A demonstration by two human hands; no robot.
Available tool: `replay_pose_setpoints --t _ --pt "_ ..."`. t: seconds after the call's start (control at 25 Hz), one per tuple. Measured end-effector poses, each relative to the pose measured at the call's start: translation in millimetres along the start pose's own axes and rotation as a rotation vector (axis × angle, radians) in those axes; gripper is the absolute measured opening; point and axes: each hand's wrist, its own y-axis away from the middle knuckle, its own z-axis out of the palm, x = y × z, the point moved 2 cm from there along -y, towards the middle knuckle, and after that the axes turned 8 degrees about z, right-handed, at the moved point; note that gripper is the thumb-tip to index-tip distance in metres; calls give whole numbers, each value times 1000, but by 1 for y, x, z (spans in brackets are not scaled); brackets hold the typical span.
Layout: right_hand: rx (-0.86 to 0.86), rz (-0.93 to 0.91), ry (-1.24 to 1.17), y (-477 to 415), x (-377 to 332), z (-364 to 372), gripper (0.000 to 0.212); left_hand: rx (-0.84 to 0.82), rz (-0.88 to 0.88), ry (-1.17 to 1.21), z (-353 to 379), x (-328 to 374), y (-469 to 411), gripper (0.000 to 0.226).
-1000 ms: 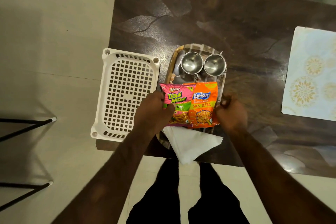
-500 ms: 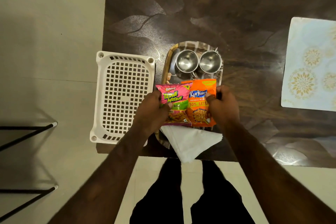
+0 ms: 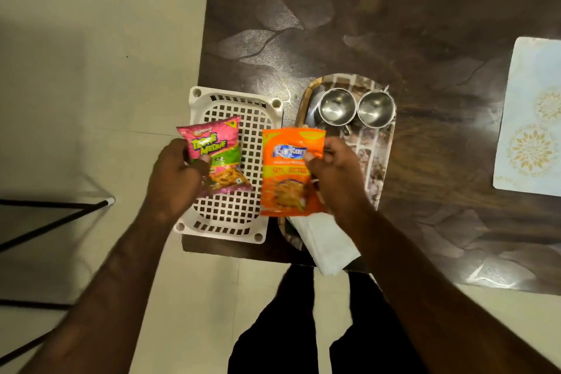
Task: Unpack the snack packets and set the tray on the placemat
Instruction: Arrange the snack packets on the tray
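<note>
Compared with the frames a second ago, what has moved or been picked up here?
The left hand has taken the pink packet off the tray and carried it left, over the white basket. The right hand now pinches the orange packet, shifted slightly left. The tray, steel cups, napkin and placemat stayed put.

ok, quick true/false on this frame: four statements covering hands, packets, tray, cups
1. The left hand holds the pink packet. True.
2. The tray sits on the placemat. False: it sits on the bare table, apart from the placemat.
3. Two steel cups stand on the tray. True.
4. The right hand is empty. False: it grips the orange packet.
</note>
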Motion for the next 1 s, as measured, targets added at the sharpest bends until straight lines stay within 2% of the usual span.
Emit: replay_pose_setpoints --t 0.16,0.24,0.32,0.44,0.52,0.6,0.68,0.76,0.88,1.0 --pt "-87 -45 13 -10 -9 50 14 -6 -28 -95 -6 -9 -22 35" --pt "-136 -35 -16 -15 -8 57 25 -22 -36 -99 -5 -10 -27 46" --pt "-66 -119 128 -17 -3 48 38 67 -16 -166 -5 -11 -24 53" --pt "104 -195 447 -12 10 15 38 241 170 -292 -1 1 0 36" --pt "72 -128 676 -12 22 -13 27 117 299 -249 17 15 21 18" --pt "-69 -54 965 -11 33 -39 21 -164 367 -201 44 27 48 13" --pt "-145 12 1217 -3 41 -58 36 -437 404 -228 75 31 76 16" --pt "-146 31 1342 3 46 -67 49 -618 405 -302 105 28 99 22" --pt "-170 -15 1354 4 54 -65 49 -712 332 -320 130 22 113 31" --pt "-234 8 1305 0 58 -60 39 -673 276 -253 131 20 110 29"
